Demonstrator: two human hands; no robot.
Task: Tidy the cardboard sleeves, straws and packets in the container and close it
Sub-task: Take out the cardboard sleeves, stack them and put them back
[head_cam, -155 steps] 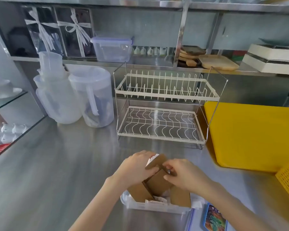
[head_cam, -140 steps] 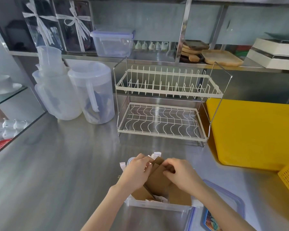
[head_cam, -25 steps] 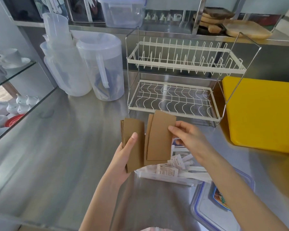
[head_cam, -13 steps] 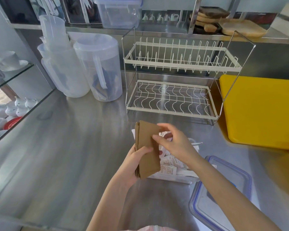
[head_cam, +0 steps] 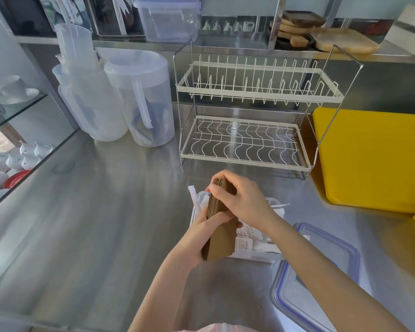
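Note:
A stack of brown cardboard sleeves is held upright above the clear plastic container. My left hand grips the stack from below and the left. My right hand is closed over the stack's top edge. White wrapped straws and small printed packets lie loose in the container, some poking over its rim. The container's clear lid with a blue rim lies flat on the counter at the right.
A white two-tier dish rack stands behind the container. Clear plastic pitchers are at the back left, a yellow board at the right. A glass shelf with white cups borders the steel counter's left edge.
The sleeves left the container and were fanned apart in both hands. Now they are pressed into one squared stack, and my right hand has moved onto its top edge.

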